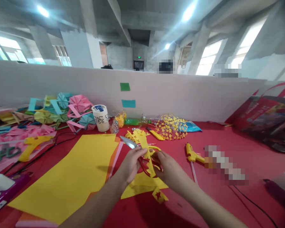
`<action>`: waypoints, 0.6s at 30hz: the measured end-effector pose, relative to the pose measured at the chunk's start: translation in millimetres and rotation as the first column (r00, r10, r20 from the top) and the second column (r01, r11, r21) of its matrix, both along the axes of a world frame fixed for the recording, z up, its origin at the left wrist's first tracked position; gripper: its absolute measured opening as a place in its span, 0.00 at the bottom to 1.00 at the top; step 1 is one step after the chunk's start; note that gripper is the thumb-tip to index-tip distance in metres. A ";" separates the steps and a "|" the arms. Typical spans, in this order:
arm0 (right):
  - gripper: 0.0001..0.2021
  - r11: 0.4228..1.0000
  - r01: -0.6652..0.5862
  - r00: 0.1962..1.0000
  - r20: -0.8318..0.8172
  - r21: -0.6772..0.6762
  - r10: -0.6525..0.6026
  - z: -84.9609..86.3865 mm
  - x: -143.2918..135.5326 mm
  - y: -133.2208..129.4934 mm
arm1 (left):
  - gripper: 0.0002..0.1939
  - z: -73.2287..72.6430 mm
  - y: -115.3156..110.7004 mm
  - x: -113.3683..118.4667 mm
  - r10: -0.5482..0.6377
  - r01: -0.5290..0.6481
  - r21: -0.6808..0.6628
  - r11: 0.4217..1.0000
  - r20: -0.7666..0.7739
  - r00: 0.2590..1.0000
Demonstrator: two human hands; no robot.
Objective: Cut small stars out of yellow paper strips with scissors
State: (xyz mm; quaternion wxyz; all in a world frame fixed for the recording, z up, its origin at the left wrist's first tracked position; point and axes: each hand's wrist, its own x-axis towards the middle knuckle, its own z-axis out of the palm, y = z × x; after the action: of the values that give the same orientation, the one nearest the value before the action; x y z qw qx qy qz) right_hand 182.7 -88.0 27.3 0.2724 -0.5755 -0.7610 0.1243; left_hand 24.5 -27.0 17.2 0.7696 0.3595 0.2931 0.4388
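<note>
The left hand (pixel 133 162) pinches a yellow strip (pixel 144 144) across the scissors (pixel 130 143); the right hand (pixel 165 162) curls at their handles, its exact grip unclear. Left of the scissors lies 1 large yellow sheet (pixel 71 174); right, 1 yellow glue gun (pixel 192 154); beyond, yellow stars (pixel 172 126); nearer, 1 offcut (pixel 159 195) with a star-shaped hole, all on the red bench (pixel 218 199)

**Marks Present, No Words Readable**

Dark handwriting stands on the white roll (pixel 101 122), ahead-left of the left hand (pixel 132 161). Pale print is on the red bag (pixel 261 110), far right of the right hand (pixel 166 162). Both are unclear, and also the small green sign (pixel 139 57) far ahead.
</note>
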 end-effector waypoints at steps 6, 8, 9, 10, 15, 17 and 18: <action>0.16 0.991 0.051 0.979 -0.192 -0.122 -0.074 -31.0 -11.8 20.0 | 0.07 -0.6 -11.5 2.0 -0.059 0.062 0.040 0.997 -0.058 0.997; 0.08 0.976 0.080 0.950 -0.282 -0.201 -0.136 -32.3 -3.4 22.0 | 0.10 1.5 -13.3 -1.4 -0.143 0.148 0.048 0.988 -0.095 0.985; 0.05 0.967 0.097 0.931 -0.321 -0.237 -0.172 -31.7 2.0 21.7 | 0.10 1.8 -13.4 -3.4 -0.141 0.152 0.077 0.985 -0.135 0.981; 0.03 0.956 0.103 0.912 -0.357 -0.274 -0.200 -30.8 7.4 20.3 | 0.10 1.0 -13.1 -5.4 -0.132 0.155 0.106 0.982 -0.196 0.972; 0.13 0.881 -0.008 0.732 -0.604 -0.472 -0.317 -33.9 19.9 4.6 | 0.11 -19.6 -12.3 -7.7 -0.209 0.289 0.109 0.951 -0.463 0.862; 0.14 0.863 -0.069 0.615 -0.702 -0.501 -0.358 -38.6 19.1 -1.6 | 0.10 -29.4 -14.3 -5.6 -0.252 0.346 0.104 0.932 -0.498 0.830; 0.14 0.858 -0.086 0.582 -0.724 -0.506 -0.369 -40.7 18.7 -4.1 | 0.10 -33.0 -15.7 -4.5 -0.258 0.363 0.110 0.925 -0.519 0.815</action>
State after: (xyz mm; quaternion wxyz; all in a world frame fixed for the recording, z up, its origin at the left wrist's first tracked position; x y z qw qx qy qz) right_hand 201.4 -92.1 -13.4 0.4388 -0.5669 -0.4473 0.5347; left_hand 20.0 -42.7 -15.8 0.6888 0.5799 0.3709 0.2274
